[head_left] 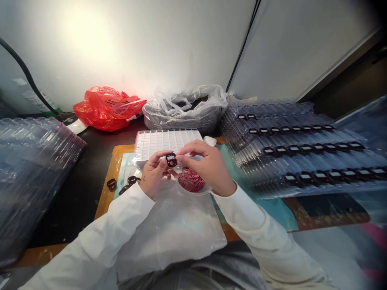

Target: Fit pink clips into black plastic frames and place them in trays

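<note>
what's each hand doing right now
Left hand: closed on the edge of a small black part, holding it up.
Right hand: thumb and finger pinched at the same part's other side; whether they grip anything else can't be told.

Beyond the left hand (152, 173) and off to its left, a crumpled red bag (109, 108) sits on the black tabletop (101, 141), a white object (77, 126) by its side. Farther left are a bottle (39, 97) and a thick black cable (24, 68). Thin cables (243, 42) cross the pale wall (169, 44) beyond the right hand (208, 165).
</note>
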`<state>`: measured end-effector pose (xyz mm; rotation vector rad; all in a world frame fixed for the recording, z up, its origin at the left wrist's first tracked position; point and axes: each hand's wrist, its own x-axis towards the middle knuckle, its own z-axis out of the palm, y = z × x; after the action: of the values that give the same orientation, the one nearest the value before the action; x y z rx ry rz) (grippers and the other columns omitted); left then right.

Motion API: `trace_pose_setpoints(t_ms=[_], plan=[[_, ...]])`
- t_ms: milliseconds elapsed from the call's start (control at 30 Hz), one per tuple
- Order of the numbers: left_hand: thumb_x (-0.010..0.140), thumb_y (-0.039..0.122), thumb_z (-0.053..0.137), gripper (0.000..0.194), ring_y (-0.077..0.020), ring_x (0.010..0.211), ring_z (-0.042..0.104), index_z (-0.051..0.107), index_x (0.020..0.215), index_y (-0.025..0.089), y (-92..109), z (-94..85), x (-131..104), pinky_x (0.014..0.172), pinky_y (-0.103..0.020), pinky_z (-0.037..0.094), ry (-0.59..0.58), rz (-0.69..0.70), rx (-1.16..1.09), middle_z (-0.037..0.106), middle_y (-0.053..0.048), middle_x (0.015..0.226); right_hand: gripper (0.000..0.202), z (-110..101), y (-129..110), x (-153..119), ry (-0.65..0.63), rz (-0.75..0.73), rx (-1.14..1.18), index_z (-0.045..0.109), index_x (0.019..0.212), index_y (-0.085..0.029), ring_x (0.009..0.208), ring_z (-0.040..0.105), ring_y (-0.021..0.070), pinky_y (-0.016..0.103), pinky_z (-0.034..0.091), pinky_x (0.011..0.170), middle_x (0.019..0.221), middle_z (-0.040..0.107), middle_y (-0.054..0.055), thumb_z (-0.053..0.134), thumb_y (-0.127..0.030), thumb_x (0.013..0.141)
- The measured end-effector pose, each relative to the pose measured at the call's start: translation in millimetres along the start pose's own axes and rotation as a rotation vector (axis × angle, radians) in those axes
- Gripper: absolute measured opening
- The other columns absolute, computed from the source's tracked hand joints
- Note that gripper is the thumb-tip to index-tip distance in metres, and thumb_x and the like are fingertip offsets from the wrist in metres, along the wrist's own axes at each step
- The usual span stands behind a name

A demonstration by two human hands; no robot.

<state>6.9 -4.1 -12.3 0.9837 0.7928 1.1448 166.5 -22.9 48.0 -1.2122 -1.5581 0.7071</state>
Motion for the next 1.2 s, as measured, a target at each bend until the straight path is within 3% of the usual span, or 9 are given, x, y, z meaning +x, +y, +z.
trace_pose_setpoints(t_ms=[133,333,667,900,1200], plan=[[0.069,0.057,0.071,0.049,-0.0142,0.049,0.064,0.062,0.100,0.020,0.6,0.7,-1.0,0.041,-0.021,0.040,-0.040,0.004,-0.003,0.069,-0.002,0.075,0.003,4.6,6.7,-0.2,-0.001,-0.017,-0.040,0.070,0.077,-0.022,0.082,0.061,0.0140,0.028,0.047,0.074,0.084,0.066,0.001,0.070,-0.025,0.078],[0.070,0.056,0.071,0.050,-0.0152,0.050,0.065,0.062,0.102,0.019,0.3,-0.1,-0.7,0.041,-0.021,0.041,-0.036,0.012,0.000,0.068,-0.002,0.074,0.003,2.6,7.0,-1.2,0.014,-0.154,-0.224,0.072,0.078,-0.025,0.085,0.059,0.0149,0.031,0.045,0.081,0.084,0.061,0.000,0.071,-0.022,0.079],[0.071,0.057,0.069,0.050,-0.0170,0.051,0.067,0.063,0.102,0.018,2.5,1.0,-1.3,0.041,-0.021,0.041,-0.037,0.033,0.078,0.068,-0.003,0.073,0.005,2.4,8.7,-2.7,-0.025,-0.232,-0.310,0.071,0.081,-0.025,0.086,0.057,0.0167,0.033,0.045,0.080,0.087,0.061,0.001,0.066,-0.022,0.082],[0.075,0.053,0.068,0.045,-0.0171,0.052,0.067,0.063,0.102,0.018,2.8,1.5,-1.7,0.042,-0.021,0.040,-0.059,0.050,0.112,0.066,-0.002,0.075,0.012,2.2,9.4,-4.6,-0.086,-0.314,-0.456,0.065,0.084,-0.022,0.086,0.051,0.0161,0.031,0.042,0.077,0.091,0.060,0.002,0.057,-0.013,0.085],[0.075,0.055,0.067,0.047,-0.0172,0.052,0.067,0.062,0.104,0.018,1.7,1.4,-2.2,0.042,-0.021,0.041,-0.031,0.024,0.108,0.066,-0.002,0.074,0.018,-0.7,9.1,-7.0,0.010,-0.494,-0.690,0.071,0.084,-0.027,0.086,0.051,0.0173,0.035,0.036,0.083,0.090,0.066,0.001,0.054,-0.025,0.091]])
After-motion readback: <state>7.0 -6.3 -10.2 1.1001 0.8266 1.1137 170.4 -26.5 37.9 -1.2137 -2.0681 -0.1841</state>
